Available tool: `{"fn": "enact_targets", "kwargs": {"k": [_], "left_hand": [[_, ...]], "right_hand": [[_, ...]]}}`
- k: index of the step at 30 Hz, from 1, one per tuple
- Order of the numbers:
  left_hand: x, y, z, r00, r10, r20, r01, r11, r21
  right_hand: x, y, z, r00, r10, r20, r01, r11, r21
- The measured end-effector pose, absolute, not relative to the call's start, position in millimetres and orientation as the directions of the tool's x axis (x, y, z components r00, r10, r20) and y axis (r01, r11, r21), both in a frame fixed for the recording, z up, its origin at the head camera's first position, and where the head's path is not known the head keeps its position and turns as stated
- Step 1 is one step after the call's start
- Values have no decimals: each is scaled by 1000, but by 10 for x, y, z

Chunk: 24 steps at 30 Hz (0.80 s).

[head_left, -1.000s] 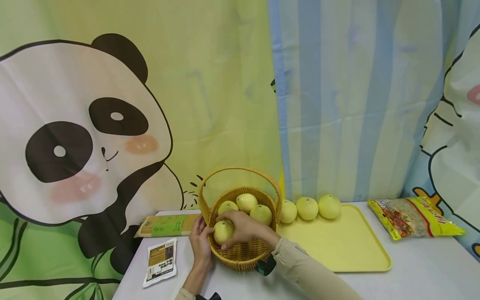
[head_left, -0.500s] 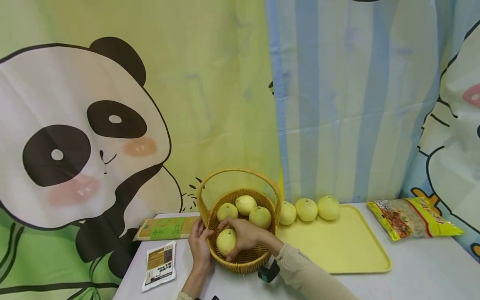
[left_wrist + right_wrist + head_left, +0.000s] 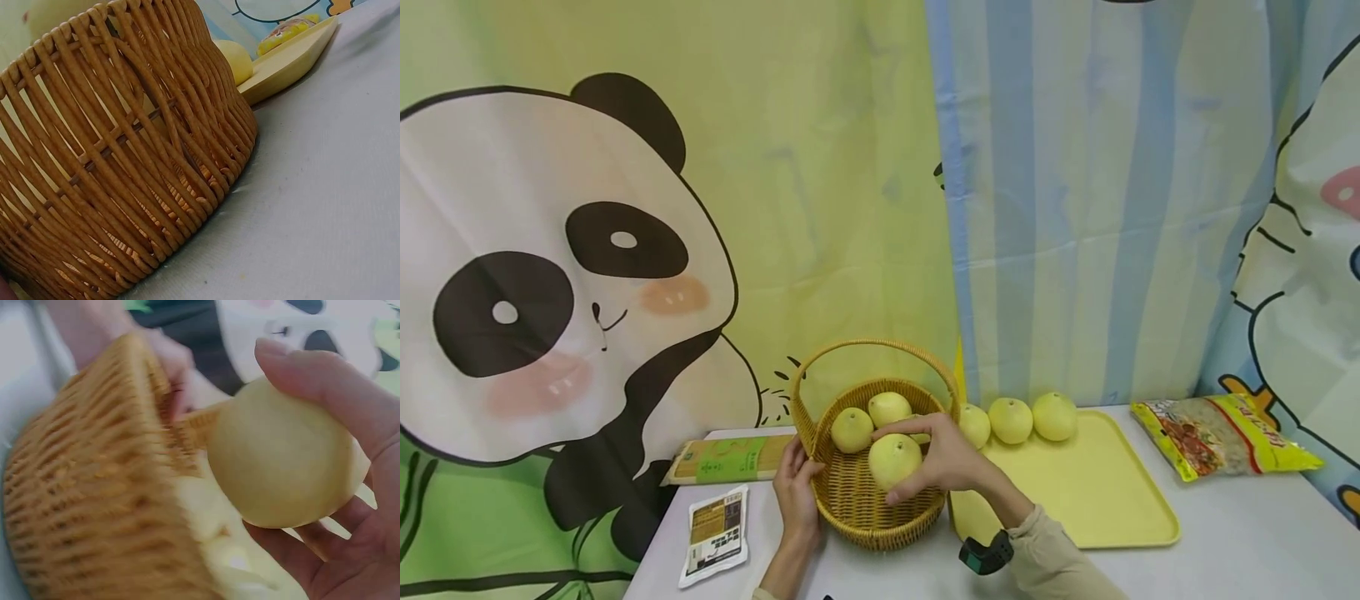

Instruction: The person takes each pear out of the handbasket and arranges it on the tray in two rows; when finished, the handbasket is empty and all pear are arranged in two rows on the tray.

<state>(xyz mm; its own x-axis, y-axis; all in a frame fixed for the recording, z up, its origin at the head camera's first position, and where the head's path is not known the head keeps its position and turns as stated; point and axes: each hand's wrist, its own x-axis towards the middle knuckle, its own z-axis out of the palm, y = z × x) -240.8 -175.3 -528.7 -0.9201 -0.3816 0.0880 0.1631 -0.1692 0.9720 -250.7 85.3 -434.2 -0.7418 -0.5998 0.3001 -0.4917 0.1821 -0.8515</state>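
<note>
My right hand [image 3: 951,458] holds a round, pale yellow pear [image 3: 895,461] between thumb and fingers. In the head view it overlaps the right part of the wicker basket [image 3: 857,508]; the right wrist view shows the pear [image 3: 281,456] above the rim. At the basket's left side, my left hand [image 3: 797,492] grips the rim near the base of the arched handle. Inside, one pear [image 3: 852,430] lies at the left and another pear [image 3: 890,409] at the back. A third is mostly hidden behind the right hand. The left wrist view is filled by the basket's woven wall [image 3: 125,144].
Right of the basket is a yellow tray [image 3: 1075,492], with pears [image 3: 1011,420] in a row along its back left. A yellow food bag [image 3: 1225,435] lies farther right. To the left are a pack of noodles [image 3: 730,460] and a white-and-brown pouch [image 3: 715,536].
My right hand has moved right and up with the pear, from the basket's left front to over its right side. My left hand stays at the rim.
</note>
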Motion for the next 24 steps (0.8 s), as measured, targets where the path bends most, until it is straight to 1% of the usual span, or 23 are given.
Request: {"fn": "enact_targets", "kwargs": {"k": [5,9,13,17,20,24], "left_hand": [[-2408,-1758,-5282,-918,-387,85,157,-159,975],[-2404,-1745,-5278,-919,-385,81,153,-161,975],[-2395,-1736,-5278,-920,-383,79,148,-154,977],[-2394,-1734,-5284,-920,-384,80,147,-148,978],[-2399,-1740,-5288,-921,-381,84,152,-151,977],[-2403,-1748,-5284,-922,-378,83,152,-158,976]], "right_hand": [[-2441,1195,-4271,-716,-608,343,-528,150,-836],[-2397,1397,-4191,-722,-601,343,-533,166,-830],[-2359,1556,-4087,-713,-598,365,-550,156,-820],[-2363,1754,-3998,-707,-591,389,-553,117,-825],[-2385,1976,-3949,-724,-559,404,-535,86,-840],[-2406,2373,-3902,-776,-460,431,-534,115,-838]]}}
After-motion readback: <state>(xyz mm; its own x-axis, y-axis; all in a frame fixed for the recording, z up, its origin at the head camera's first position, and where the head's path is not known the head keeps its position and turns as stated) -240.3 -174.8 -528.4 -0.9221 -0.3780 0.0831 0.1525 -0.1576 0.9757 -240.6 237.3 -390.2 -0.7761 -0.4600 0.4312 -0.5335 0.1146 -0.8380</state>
